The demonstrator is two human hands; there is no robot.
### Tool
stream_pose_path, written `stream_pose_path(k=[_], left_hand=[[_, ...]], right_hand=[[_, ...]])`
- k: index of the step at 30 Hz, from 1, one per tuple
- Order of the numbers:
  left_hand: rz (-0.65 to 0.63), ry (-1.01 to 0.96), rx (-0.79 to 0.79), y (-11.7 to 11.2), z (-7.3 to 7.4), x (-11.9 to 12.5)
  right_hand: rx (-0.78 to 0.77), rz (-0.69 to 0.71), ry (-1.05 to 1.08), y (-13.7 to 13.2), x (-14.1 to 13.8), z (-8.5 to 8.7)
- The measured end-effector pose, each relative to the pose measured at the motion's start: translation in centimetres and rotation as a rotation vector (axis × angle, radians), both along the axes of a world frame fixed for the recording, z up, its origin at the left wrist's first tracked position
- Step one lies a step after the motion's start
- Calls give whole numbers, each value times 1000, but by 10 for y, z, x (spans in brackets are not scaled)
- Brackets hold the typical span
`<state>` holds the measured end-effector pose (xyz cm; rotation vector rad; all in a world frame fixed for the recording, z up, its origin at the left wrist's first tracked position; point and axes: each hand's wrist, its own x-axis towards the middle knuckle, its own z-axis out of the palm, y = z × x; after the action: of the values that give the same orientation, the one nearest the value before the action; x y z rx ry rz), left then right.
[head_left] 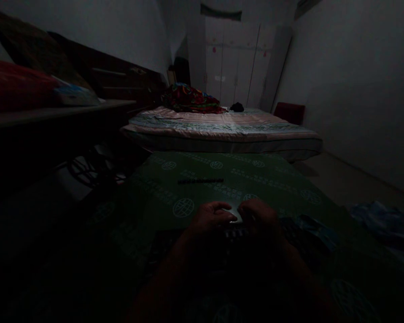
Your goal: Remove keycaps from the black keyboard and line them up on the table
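Note:
Both hands are close together above a dark, flat object (237,233) with rows of small key-like blocks, much like a keyboard; deep shadow hides most of it. My left hand (210,217) has thumb and forefinger bent towards each other. My right hand (261,215) is closed, its fingers curled inward. Between the fingertips a small pale, shiny patch (234,214) shows, too dim to name. Under everything lies a green printed sheet (202,166) with white globe marks. A thin dark strip (201,181) rests on it, beyond the hands.
A crumpled bluish plastic wrapper (316,231) lies to the right of the hands. Past the green surface stands a bed (222,128) with a red patterned blanket (191,98). A shelf (114,105) is at the left, and bluish cloth (384,220) at the right. The room is very dark.

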<state>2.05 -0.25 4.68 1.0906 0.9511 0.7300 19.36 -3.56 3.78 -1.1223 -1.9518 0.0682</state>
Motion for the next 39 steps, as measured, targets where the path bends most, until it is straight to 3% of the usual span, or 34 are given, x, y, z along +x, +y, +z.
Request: stream_pose_path(k=[4,8,18,22,26,30,33,39], left_hand=[[9,-16,4,0,14,-9],[6,-64,5,-2,20,-13],[16,-100,51,-1,19,-21],[74,-92,47,2,18,-22],[236,-4,27,9,17,-31],[400,-15,22,16,19,-49],[492,-46,30,18,20,-60],[529,-21,-16,20,17,-63]], right_hand=[[-186,155,162,-6,-7,2],[-322,182,202,-9,-17,9],[-453,243,218,12,-28,25],[-532,278,286,25,-33,28],[-601,249,240,64,-23,18],[-633,35,143,127,0,-8],[-645,-31,117,167,13,-26],[-681,-74,87,201,15,-49]])
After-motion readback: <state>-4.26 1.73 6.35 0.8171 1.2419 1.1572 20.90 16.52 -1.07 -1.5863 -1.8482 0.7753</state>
